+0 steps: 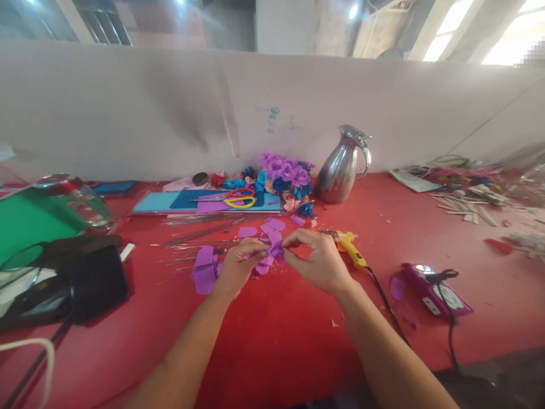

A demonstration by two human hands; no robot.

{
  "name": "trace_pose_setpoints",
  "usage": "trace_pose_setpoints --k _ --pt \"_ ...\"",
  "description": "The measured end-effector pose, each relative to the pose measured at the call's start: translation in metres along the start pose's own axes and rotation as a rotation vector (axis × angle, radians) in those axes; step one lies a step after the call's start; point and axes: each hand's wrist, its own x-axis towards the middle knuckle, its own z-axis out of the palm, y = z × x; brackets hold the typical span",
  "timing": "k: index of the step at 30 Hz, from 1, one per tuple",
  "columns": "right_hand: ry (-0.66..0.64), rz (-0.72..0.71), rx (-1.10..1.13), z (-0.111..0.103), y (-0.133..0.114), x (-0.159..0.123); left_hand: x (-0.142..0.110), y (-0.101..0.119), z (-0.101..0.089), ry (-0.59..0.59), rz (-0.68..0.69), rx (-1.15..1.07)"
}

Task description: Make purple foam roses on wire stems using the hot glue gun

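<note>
Over the red table, my left hand and my right hand meet in front of me. Both pinch a small purple paper flower piece between their fingertips. Cut purple paper petals lie scattered just beyond the hands, and a larger purple scrap sits to the left of my left hand. A yellow glue gun lies just right of my right hand, its black cord running toward me.
Finished purple, blue and pink paper flowers stand by the white wall, beside a steel jug. Scissors rest on blue sheets. Thin wires lie left of centre. A black bag is at left, a purple power strip at right.
</note>
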Motion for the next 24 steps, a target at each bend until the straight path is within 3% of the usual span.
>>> trace_pose_setpoints --k 5,14,24 --pt "0.011 -0.015 0.079 0.003 0.001 0.0 -0.001 0.002 0.002 -0.035 -0.033 -0.066" --pt "0.227 -0.032 0.129 0.003 0.0 0.0 -0.002 -0.001 0.003 0.009 -0.127 -0.273" --pt "0.118 -0.041 0.119 0.007 -0.007 -0.003 -0.005 -0.003 0.004 -0.036 -0.122 -0.295"
